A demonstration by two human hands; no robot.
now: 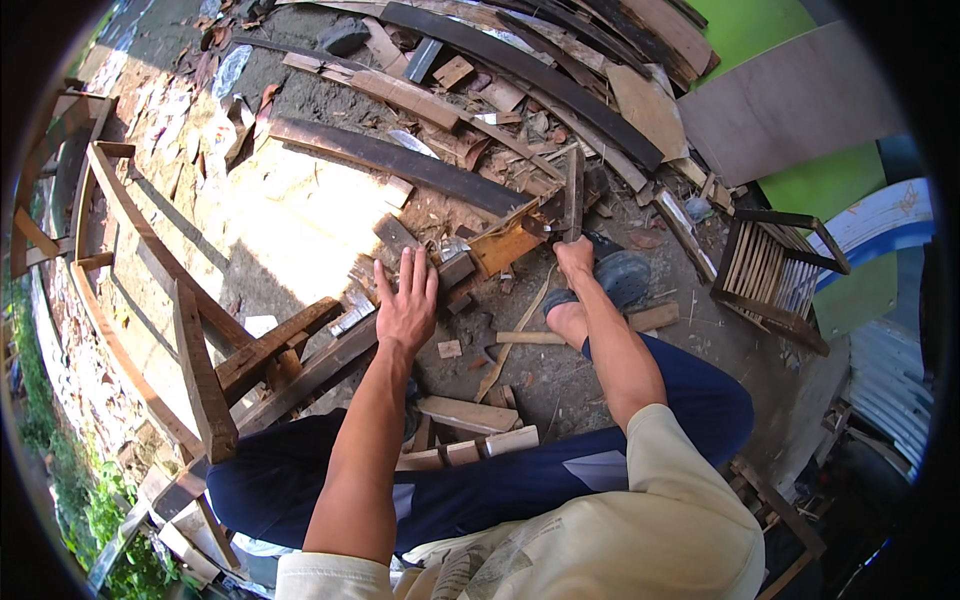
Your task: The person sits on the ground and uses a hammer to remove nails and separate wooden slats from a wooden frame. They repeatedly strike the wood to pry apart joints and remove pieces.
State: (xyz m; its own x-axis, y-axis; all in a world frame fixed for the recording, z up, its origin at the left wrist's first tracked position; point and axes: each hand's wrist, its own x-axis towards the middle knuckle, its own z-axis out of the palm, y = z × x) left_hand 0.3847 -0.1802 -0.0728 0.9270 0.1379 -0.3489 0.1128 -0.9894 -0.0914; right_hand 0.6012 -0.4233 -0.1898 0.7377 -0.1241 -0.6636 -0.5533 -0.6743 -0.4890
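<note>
My left hand (pixel 402 305) lies with fingers spread on a long dark wooden beam (pixel 345 352), beside small wood offcuts. The beam runs from the lower left up to an orange-brown wooden block (pixel 508 243) at its far end. My right hand (pixel 575 258) is closed at the near end of a short dark wooden piece (pixel 574 190), just right of that block. Its fingers are wrapped round; whether this piece is a tool or plain timber I cannot make out. Beneath my right forearm, my foot in a dark clog (pixel 622 278) is on the ground.
Wooden frames (pixel 150 250) with long curved-looking legs stand at the left. Planks (pixel 400 165) and scrap wood lie scattered ahead. A slatted wooden frame (pixel 775 260) sits at the right, near green and grey boards (pixel 800 100). Offcuts (pixel 470 413) lie between my legs.
</note>
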